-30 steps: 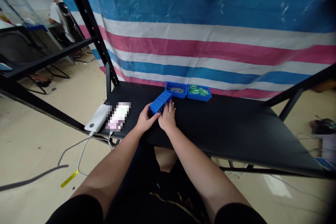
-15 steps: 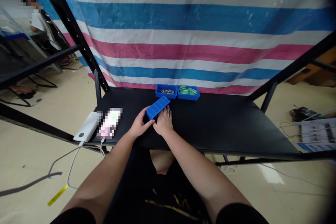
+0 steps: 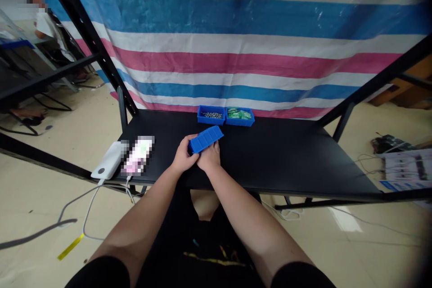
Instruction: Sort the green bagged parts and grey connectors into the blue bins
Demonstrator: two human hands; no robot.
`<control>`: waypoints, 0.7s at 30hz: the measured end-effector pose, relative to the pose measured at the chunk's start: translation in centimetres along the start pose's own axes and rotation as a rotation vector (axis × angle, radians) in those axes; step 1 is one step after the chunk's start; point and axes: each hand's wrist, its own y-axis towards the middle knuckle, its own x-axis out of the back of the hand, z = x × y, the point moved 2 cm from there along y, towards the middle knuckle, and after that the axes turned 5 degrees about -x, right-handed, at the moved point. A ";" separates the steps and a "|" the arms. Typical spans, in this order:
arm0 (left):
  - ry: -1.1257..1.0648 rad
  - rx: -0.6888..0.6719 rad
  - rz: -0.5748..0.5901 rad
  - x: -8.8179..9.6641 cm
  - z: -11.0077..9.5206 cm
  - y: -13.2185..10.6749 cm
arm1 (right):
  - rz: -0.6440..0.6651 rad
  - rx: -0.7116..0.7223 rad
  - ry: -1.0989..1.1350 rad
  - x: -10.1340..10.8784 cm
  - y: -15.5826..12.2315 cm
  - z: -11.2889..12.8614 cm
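A blue plastic box (image 3: pixel 206 139) with ribs across its visible face is held tilted above the black table. My left hand (image 3: pixel 185 155) grips its left end, thumb at the near side and fingers round the far side. Close under the box's near right side is my right hand (image 3: pixel 209 157). Most of its fingers are hidden by the box, so whether they hold anything does not show. Behind the hands stand a blue bin of small metal parts (image 3: pixel 211 115) and a blue bin of green packets (image 3: pixel 239 116), side by side.
A white power bank (image 3: pixel 110 162) and a blurred-out phone (image 3: pixel 138 156) lie on the left of the black table (image 3: pixel 286 157), with cables hanging off the edge. Black frame posts (image 3: pixel 91 40) rise at both sides. Striped sheeting (image 3: pixel 236 45) hangs behind. A person (image 3: pixel 45 27) sits far left.
The blue box has turned to lie more crosswise, its far end shifting right. My right hand's fingers, stretched out beside the box earlier, are now mostly hidden by it. The view has shifted slightly.
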 end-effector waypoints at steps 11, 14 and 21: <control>-0.157 0.197 -0.205 0.0 2.6 1.6 | -0.067 -0.076 -0.022 0.3 -0.3 0.5; -0.154 0.218 -0.248 0.2 3.0 2.2 | -0.069 -0.064 -0.024 0.4 -0.4 0.6; -0.071 0.279 -0.428 0.6 4.3 3.3 | -0.101 -0.011 -0.021 0.3 -0.6 0.5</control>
